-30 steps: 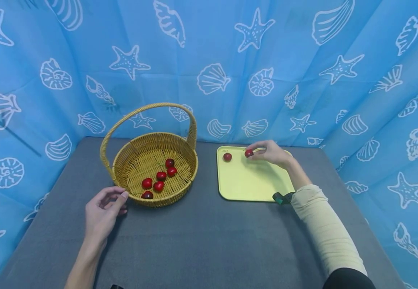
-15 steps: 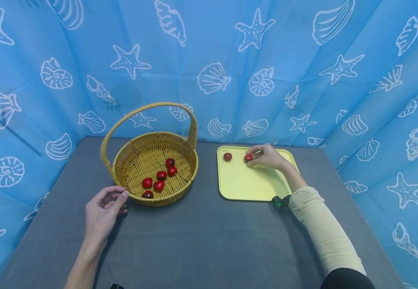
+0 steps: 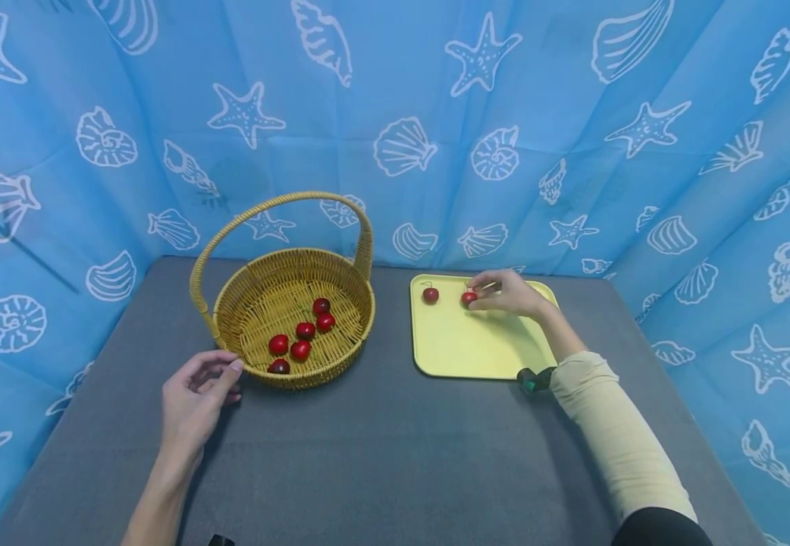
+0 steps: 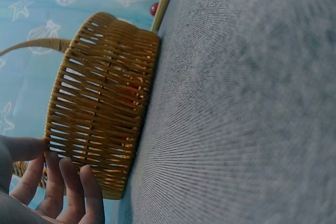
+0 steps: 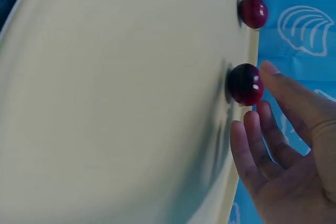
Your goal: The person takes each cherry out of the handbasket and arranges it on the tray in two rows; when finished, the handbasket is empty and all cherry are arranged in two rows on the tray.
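My left hand (image 3: 197,394) is at the near left rim of a round woven basket (image 3: 361,334), thumb over the rim and fingers curled against its outside wall (image 4: 100,108). Several dark red cherries (image 3: 301,350) lie inside on the basket's floor. My right hand (image 3: 507,294) is over the back of a yellow tray (image 3: 463,349). A cherry (image 5: 245,85) sits on the tray with its stem up, and the right thumb and forefinger tips are loosely spread right at its sides. Left of it on the tray lies another cherry (image 3: 431,295) with a stem.
The basket's tall arched handle (image 3: 286,199) rises over it. A grey cloth (image 3: 381,455) covers the table. Behind hangs a blue curtain (image 3: 422,76) printed with white shells and starfish. A small dark device with a green spot (image 3: 534,379) shows by the right wrist.
My right hand has lowered its cherry onto the tray, and its fingers have eased slightly up from it. The cherry's stem now points up. The left hand has stayed at the basket rim.
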